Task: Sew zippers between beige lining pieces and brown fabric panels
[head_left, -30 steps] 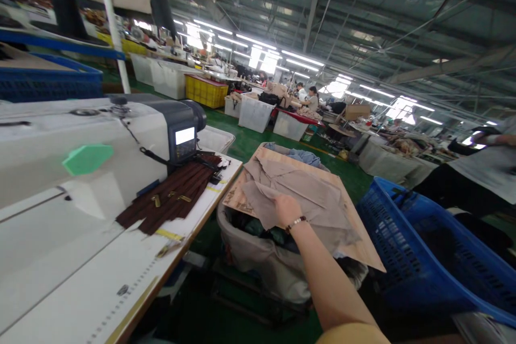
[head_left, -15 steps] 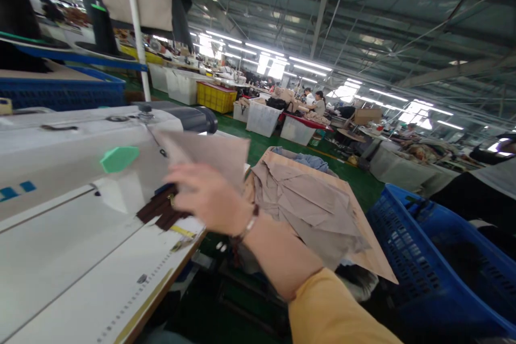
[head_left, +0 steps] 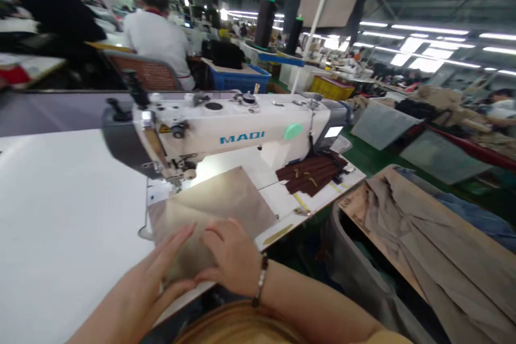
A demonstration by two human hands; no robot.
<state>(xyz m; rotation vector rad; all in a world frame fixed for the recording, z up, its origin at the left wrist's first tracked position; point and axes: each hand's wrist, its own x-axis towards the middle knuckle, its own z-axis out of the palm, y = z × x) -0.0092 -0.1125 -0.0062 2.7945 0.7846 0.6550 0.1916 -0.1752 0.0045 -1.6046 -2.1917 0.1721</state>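
A flat beige-grey fabric piece [head_left: 237, 193] lies on the white table of the sewing machine [head_left: 242, 131], its far left part close to the needle area. My left hand [head_left: 141, 282] rests on the fabric's near left side, fingers stretched out and thumb apart. On the near right, my right hand [head_left: 236, 258] has its fingers bent over the same fabric, thumb towards the near edge. The two thumbs come close together. Some fingertips are blurred. Dark brown fabric pieces [head_left: 310, 174] with small brass-coloured parts lie beyond, at the table's right end.
To the right, a wooden board [head_left: 352, 204] bears a pile of beige-grey fabric pieces [head_left: 451, 242] over a grey bin [head_left: 350, 258]. Thread cones [head_left: 265, 21] stand behind the machine. A co-worker in a white shirt [head_left: 155, 37] sits at the back left.
My view has swung left to the machine. The fabric piece, held up in my right hand before, now lies on the table. My left hand has come into view on it.
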